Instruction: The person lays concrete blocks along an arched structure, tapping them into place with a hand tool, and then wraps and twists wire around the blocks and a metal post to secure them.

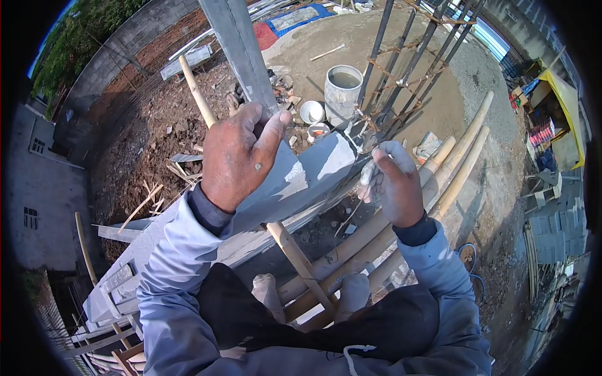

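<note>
My left hand point(235, 160) is raised over the grey wall top point(269, 197), thumb and fingers pinched together. Whatever it may hold is too small to make out. Just beyond its fingertips is the lower end of a grey upright post point(241, 47). My right hand point(401, 185) is closed near the wall's end, with pale dust on its fingers. Something whitish point(368, 174) shows at those fingertips, its kind unclear. Close by, rusty rebar point(392, 69) tied with rings stands upright.
Bamboo poles point(351, 244) run beneath my feet point(354, 294). Beyond the wall stand a large bucket point(343, 94) of murky liquid and a small white bucket point(311, 113). Rubble point(150, 150) lies left. A yellow tarp point(567, 106) hangs at far right.
</note>
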`<action>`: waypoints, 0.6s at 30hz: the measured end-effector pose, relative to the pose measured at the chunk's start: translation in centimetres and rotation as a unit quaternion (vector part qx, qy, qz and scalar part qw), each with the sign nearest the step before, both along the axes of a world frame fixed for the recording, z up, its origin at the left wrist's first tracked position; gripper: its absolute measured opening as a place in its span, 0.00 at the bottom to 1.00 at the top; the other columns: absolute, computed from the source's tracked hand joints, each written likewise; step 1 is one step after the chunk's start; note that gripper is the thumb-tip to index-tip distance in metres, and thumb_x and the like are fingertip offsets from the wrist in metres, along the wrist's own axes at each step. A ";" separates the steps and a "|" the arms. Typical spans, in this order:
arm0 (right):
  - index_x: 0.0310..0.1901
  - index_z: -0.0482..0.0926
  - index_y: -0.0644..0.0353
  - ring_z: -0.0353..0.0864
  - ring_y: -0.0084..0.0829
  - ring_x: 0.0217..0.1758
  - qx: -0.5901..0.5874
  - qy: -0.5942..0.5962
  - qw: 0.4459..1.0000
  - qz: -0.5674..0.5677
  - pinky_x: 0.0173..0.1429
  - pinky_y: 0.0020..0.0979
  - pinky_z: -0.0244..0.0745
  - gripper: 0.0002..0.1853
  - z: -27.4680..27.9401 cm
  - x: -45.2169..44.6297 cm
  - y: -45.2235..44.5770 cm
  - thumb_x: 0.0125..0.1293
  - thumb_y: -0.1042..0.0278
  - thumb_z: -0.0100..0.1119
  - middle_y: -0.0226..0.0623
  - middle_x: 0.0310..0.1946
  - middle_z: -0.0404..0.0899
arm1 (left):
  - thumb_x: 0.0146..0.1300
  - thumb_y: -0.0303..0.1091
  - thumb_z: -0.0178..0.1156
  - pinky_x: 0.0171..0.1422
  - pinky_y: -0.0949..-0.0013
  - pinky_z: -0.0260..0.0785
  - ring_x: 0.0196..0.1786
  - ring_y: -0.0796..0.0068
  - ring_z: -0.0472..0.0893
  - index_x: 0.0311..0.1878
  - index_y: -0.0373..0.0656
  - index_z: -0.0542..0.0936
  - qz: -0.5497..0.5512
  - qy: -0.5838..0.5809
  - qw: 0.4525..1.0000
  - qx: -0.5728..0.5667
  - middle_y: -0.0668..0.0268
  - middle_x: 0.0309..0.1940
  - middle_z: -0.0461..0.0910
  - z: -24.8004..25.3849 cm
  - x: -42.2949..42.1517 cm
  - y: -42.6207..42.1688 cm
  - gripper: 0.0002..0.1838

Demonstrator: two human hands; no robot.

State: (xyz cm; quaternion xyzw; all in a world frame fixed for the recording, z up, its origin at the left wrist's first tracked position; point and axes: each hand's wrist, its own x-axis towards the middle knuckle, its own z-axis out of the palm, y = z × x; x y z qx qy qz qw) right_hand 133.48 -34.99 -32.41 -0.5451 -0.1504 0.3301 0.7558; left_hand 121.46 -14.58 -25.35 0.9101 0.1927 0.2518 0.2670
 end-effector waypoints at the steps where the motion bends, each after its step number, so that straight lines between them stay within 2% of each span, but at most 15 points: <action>1: 0.40 0.67 0.62 0.75 0.27 0.18 0.009 -0.005 1.000 0.008 0.21 0.23 0.70 0.10 0.5 -0.4 -0.3 0.70 0.62 0.46 0.38 0.21 0.75 | 0.63 0.43 0.59 0.22 0.66 0.66 0.17 0.64 0.77 0.30 0.36 0.77 -0.014 0.024 0.999 -0.020 0.60 0.13 0.75 0.0 0.0 -0.2 0.17; 3: 0.40 0.67 0.62 0.76 0.26 0.18 0.028 -0.014 0.999 0.024 0.22 0.22 0.69 0.11 1.4 -1.1 -0.7 0.71 0.62 0.46 0.38 0.21 0.74 | 0.65 0.47 0.57 0.25 0.64 0.67 0.19 0.62 0.77 0.33 0.36 0.79 -0.054 0.030 0.997 -0.054 0.57 0.13 0.74 -0.7 0.2 -0.8 0.20; 6: 0.40 0.66 0.62 0.76 0.25 0.19 0.019 -0.056 0.998 0.038 0.23 0.21 0.70 0.10 2.1 -1.6 -1.0 0.71 0.62 0.46 0.37 0.21 0.75 | 0.68 0.47 0.53 0.31 0.73 0.70 0.28 0.79 0.78 0.40 0.33 0.78 -0.107 0.093 0.978 -0.155 0.62 0.27 0.80 -3.5 1.0 -0.8 0.22; 7: 0.40 0.67 0.62 0.76 0.25 0.20 0.017 -0.053 0.997 0.057 0.23 0.21 0.70 0.10 2.0 -1.4 -1.1 0.71 0.62 0.46 0.37 0.22 0.75 | 0.69 0.47 0.52 0.34 0.74 0.71 0.33 0.78 0.79 0.45 0.33 0.76 -0.121 0.090 0.946 -0.287 0.62 0.34 0.80 -3.8 1.3 -1.2 0.21; 10: 0.41 0.68 0.63 0.77 0.24 0.21 -0.011 -0.056 0.992 0.110 0.25 0.21 0.71 0.10 1.7 -0.8 -1.9 0.70 0.63 0.47 0.36 0.23 0.76 | 0.66 0.41 0.57 0.31 0.73 0.70 0.27 0.78 0.79 0.42 0.32 0.76 -0.095 0.003 0.934 -0.346 0.62 0.28 0.80 -5.4 2.1 -1.5 0.17; 13: 0.42 0.69 0.64 0.78 0.23 0.22 -0.060 -0.073 0.984 0.152 0.26 0.21 0.72 0.11 1.6 -0.5 -2.1 0.70 0.63 0.47 0.36 0.24 0.77 | 0.65 0.34 0.58 0.33 0.75 0.70 0.28 0.79 0.78 0.46 0.34 0.74 -0.108 -0.025 0.907 -0.405 0.65 0.28 0.79 -5.3 2.5 -1.8 0.13; 16: 0.43 0.70 0.64 0.79 0.22 0.23 -0.082 -0.051 0.979 0.178 0.27 0.21 0.73 0.12 1.0 -0.7 -2.0 0.70 0.62 0.48 0.35 0.25 0.78 | 0.66 0.34 0.57 0.36 0.77 0.71 0.35 0.80 0.78 0.51 0.34 0.70 -0.151 0.035 0.910 -0.384 0.63 0.34 0.79 -5.4 2.7 -2.1 0.16; 18: 0.43 0.70 0.64 0.79 0.21 0.24 -0.089 -0.030 0.978 0.189 0.28 0.21 0.74 0.13 0.7 -0.6 -1.9 0.70 0.61 0.49 0.35 0.25 0.78 | 0.65 0.31 0.58 0.36 0.77 0.70 0.35 0.80 0.78 0.49 0.33 0.71 -0.140 0.054 0.894 -0.422 0.64 0.33 0.79 -5.0 2.8 -3.1 0.14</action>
